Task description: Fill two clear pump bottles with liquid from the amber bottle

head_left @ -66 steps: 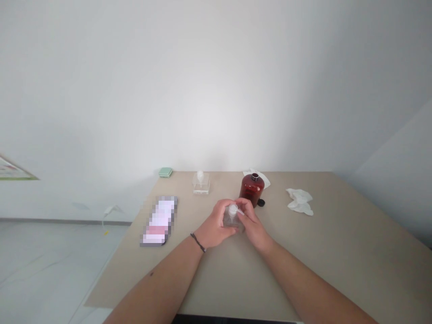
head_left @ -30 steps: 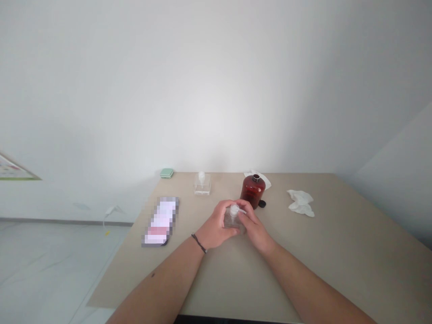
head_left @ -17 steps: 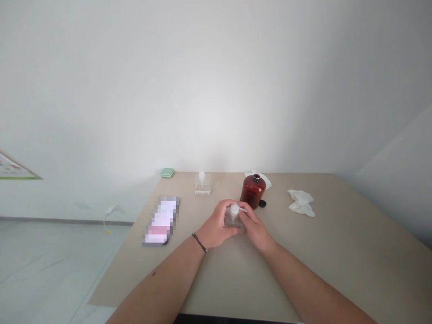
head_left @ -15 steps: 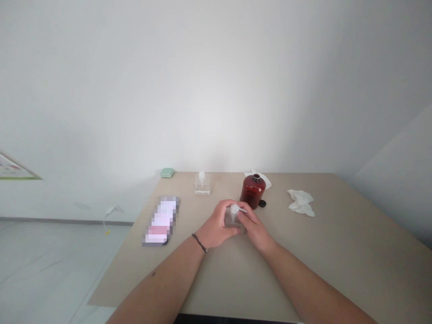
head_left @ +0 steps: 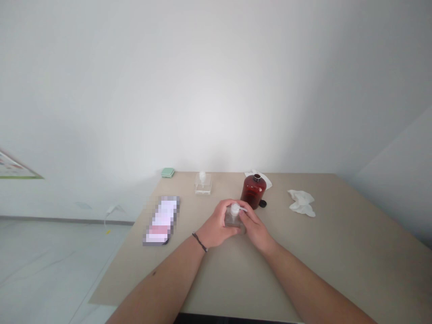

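Both hands are wrapped round a clear pump bottle (head_left: 232, 222) with a white pump head, which stands upright on the table in front of me. My left hand (head_left: 218, 227) grips its left side, the thumb along the near face. My right hand (head_left: 255, 229) closes on the right side, fingers by the pump's spout. The bottle's far side is hidden by my fingers. Just behind my right hand stands a dark red bottle (head_left: 253, 192) with an uncapped neck. A black cap (head_left: 263, 204) lies at its right.
A second clear pump bottle (head_left: 203, 185) stands further back on the beige table (head_left: 337, 252). At the left lie a phone (head_left: 162, 220) with a blurred screen and a green square item (head_left: 168, 172). Crumpled tissues (head_left: 301, 202) lie at the right, more tissue (head_left: 267, 181) behind the red bottle.
Almost nothing differs. Both hands keep their hold on the clear pump bottle, and the whole view has shifted very slightly.
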Motion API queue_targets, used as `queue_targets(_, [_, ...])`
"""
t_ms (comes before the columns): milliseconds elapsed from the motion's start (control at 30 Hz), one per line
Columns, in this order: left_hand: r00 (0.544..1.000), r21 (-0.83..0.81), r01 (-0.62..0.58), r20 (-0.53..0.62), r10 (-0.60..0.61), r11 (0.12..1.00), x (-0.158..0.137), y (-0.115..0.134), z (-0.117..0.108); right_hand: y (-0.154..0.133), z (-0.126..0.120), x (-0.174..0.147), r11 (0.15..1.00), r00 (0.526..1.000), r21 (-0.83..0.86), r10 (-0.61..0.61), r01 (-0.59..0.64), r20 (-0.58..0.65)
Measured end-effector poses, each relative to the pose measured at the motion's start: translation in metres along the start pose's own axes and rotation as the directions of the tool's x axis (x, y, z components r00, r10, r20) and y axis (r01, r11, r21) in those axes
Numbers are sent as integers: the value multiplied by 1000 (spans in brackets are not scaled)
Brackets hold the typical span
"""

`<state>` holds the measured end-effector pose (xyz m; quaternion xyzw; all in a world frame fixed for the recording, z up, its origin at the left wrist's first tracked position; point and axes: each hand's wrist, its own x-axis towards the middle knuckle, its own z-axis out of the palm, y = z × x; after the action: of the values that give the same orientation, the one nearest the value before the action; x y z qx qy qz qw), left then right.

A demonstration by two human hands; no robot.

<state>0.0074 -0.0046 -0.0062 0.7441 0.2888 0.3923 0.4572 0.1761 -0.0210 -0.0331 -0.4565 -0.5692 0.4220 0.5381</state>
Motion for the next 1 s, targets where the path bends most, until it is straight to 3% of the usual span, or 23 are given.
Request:
queue_targets(200, [1000, -7, -28, 0, 28, 1000, 0, -3, 0, -4, 1, -1, 1000, 996, 21, 7, -9, 84])
queue_targets(433, [1000, -9, -15, 2, 15, 1000, 0, -3, 1, -3, -1, 0, 1000, 1000, 26, 3, -4, 27])
queue_targets(633, [999, -10, -34, 9, 34, 999, 0, 0, 0, -4, 1, 0, 998, 995, 52, -40, 35, 97])
queue_targets(900, [1000, -11, 4, 5, -4, 1000, 0, 1, 0, 1, -2, 0, 999, 999, 51, 1, -3, 38])
queue_targets(1000, [1000, -6, -1, 5, 1, 1000, 0, 2, 0, 1, -2, 0, 999, 997, 54, -5, 1, 78])
